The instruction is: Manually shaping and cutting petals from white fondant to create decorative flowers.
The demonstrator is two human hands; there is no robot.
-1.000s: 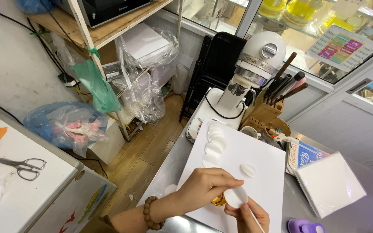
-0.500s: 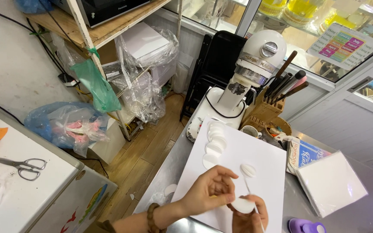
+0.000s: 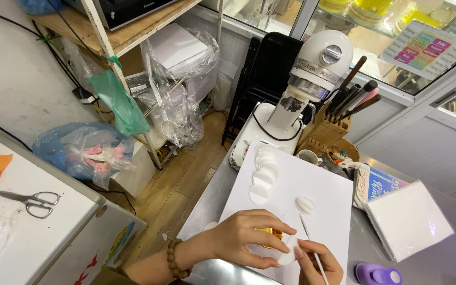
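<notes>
Left hand over white disc, right hand pinching thin stick

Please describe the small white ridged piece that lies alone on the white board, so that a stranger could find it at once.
Start at the white stand mixer at the back of the counter; the white board lies in front of it. Near the board's middle lies the ridged round piece. Unlike the flat discs overlapping along the board's left edge, it lies alone.
</notes>
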